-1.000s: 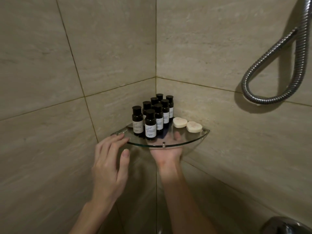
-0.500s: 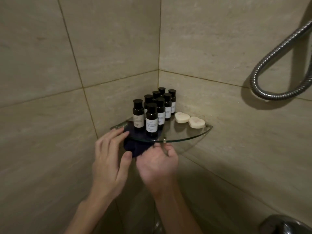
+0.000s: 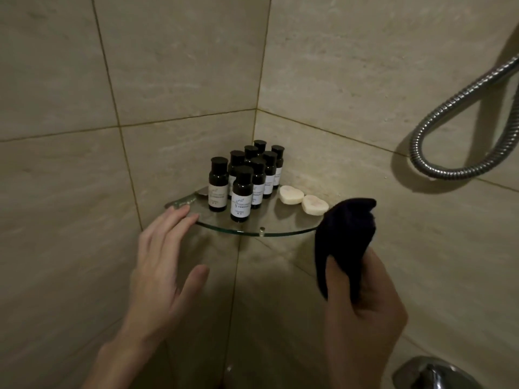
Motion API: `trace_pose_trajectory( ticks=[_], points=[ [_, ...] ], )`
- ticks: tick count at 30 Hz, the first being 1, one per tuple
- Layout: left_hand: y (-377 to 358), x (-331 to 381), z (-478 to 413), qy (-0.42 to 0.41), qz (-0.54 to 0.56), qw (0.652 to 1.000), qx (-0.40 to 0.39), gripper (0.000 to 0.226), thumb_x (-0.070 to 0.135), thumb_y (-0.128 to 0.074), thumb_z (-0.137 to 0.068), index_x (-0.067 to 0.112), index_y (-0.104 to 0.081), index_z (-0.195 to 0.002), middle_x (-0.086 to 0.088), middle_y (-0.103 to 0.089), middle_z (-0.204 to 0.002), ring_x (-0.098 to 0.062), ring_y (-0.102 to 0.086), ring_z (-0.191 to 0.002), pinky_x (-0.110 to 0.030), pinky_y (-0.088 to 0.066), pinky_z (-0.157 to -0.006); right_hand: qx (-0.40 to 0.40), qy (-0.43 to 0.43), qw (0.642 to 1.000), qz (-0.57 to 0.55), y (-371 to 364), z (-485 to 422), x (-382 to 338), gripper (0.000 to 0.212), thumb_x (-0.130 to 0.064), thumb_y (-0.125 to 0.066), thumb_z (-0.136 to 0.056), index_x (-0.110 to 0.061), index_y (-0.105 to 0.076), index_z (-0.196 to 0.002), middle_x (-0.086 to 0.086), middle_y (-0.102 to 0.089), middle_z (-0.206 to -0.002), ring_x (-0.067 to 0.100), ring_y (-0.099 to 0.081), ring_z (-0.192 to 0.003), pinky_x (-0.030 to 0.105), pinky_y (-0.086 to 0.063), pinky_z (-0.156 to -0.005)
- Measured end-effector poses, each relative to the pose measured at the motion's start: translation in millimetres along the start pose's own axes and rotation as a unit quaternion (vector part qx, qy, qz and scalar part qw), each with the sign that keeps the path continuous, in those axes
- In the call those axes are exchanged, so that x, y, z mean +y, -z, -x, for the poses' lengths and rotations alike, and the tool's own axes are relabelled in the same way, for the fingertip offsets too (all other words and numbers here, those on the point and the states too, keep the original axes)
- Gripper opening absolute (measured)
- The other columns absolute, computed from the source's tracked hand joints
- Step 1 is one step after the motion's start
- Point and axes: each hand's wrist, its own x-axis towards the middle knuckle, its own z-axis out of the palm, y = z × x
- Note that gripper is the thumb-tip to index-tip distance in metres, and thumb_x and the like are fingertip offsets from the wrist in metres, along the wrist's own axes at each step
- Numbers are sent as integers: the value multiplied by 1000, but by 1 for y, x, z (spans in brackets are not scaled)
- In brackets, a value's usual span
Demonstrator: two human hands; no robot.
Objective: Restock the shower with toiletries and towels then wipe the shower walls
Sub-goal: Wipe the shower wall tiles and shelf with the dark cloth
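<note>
Glass shelf (image 3: 276, 221) carries soaps (image 3: 314, 204) at its right edge, where the cloth (image 3: 346, 237) clutched in the right hand (image 3: 365, 313) could sweep them off; the left hand (image 3: 165, 265) lies straight-fingered.

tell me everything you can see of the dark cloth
The dark cloth looks navy or black, soft fabric, bunched rather than spread. The right hand grips its lower part; its top stands up in front of the right end of the glass shelf. Whether it touches the shelf is unclear.
</note>
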Motion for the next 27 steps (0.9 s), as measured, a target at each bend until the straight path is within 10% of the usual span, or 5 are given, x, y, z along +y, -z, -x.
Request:
trace_pose_trajectory(
  ticks=[6,13,27],
  points=[
    [5,1,0,8,1,1000,-5,75,64,-22,-101,9,-49,-145,-4,-44,-154,-23,-31,-147,-20,-16,-120,-140,182,904,360,-32,-22,22,49,-30,-46,-83,-24,-65,-128,-11,-65,-129,12,-53,-121,27,-54,-85],
    [5,0,0,16,21,1000,4,70,62,-25,-101,13,-50,-144,-1,-45,-154,-21,-31,-148,-14,-16,-118,-180,236,825,480,-48,-35,22,58,-18,-57,-77,-13,-61,-135,1,-65,-132,26,-51,-110,38,-51,-78],
    [-1,-4,2,12,7,1000,10,70,60,-26,-102,9,-50,-144,-4,-45,-153,-22,-30,-148,-18,-13,-120,-214,326,853,347,-23,-31,8,49,-7,-66,-71,-17,-72,-118,-18,-46,-114,15,-54,-95,27,-52,-65]
  ],
)
